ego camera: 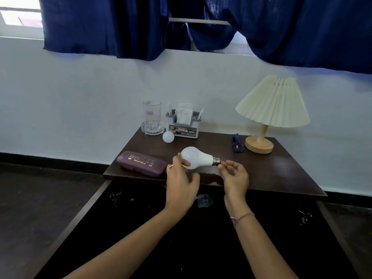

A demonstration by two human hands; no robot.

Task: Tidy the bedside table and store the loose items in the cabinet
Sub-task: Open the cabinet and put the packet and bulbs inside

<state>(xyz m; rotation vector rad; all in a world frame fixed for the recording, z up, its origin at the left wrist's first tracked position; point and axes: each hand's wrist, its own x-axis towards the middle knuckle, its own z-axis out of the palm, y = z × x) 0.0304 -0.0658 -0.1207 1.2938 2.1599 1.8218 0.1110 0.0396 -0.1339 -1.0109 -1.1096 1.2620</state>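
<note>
A large white light bulb (198, 157) is held sideways just above the dark wooden bedside table (271, 174). My left hand (181, 184) grips its round glass end. My right hand (234, 178) pinches its metal cap. A purple spectacle case (142, 162) lies at the table's front left, beside my left hand. A smaller white bulb (168, 136) lies near the back. A small blue object (237, 143) lies next to the lamp base.
A glass tumbler (152, 117) and a tissue holder (183, 123) stand at the back of the table. A pleated cream lamp (269, 109) stands at the back right. Below the tabletop the dark cabinet (141, 228) stands open. Blue curtains (104, 27) hang above.
</note>
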